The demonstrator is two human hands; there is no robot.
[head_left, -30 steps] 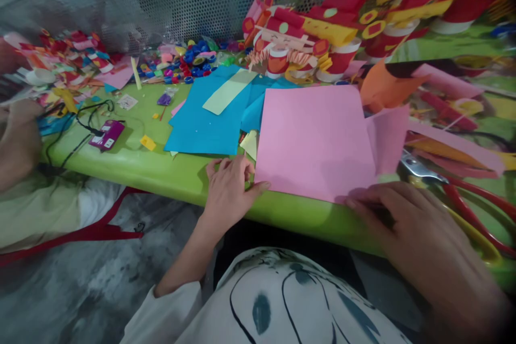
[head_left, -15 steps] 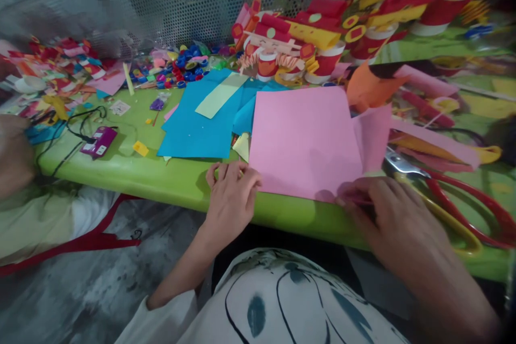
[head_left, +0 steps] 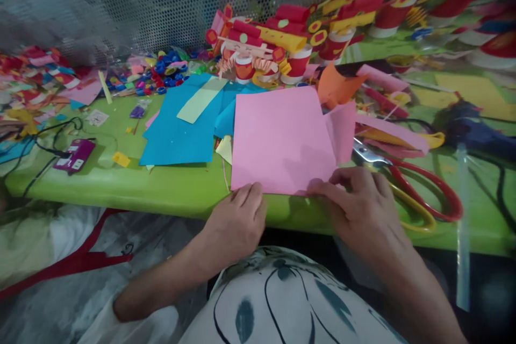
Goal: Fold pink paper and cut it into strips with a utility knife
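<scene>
A sheet of pink paper (head_left: 278, 134) lies on the green-covered table, its near edge close to the table's front. My left hand (head_left: 242, 215) has its fingers closed at the near left part of that edge, the thumb hidden. At the near right corner, my right hand (head_left: 358, 199) pinches the same sheet between thumb and fingers. Large scissors (head_left: 419, 183) with red and yellow handles rest just right of my right hand. Blue paper (head_left: 181, 142) lies to the left, with a pale green strip (head_left: 203, 99) on top.
Red and yellow paper-and-cup figures (head_left: 298, 62) stand at the back. Bottle caps (head_left: 161, 72) are heaped behind the blue paper. A purple box with cables (head_left: 76, 155) sits at left. A clear stick (head_left: 463, 231) juts over the front edge beside a dark glue gun (head_left: 471, 123).
My left hand has come onto the pink sheet's near edge, its fingers drawn together. My right hand keeps its grip at the right corner. The view has shifted to the right.
</scene>
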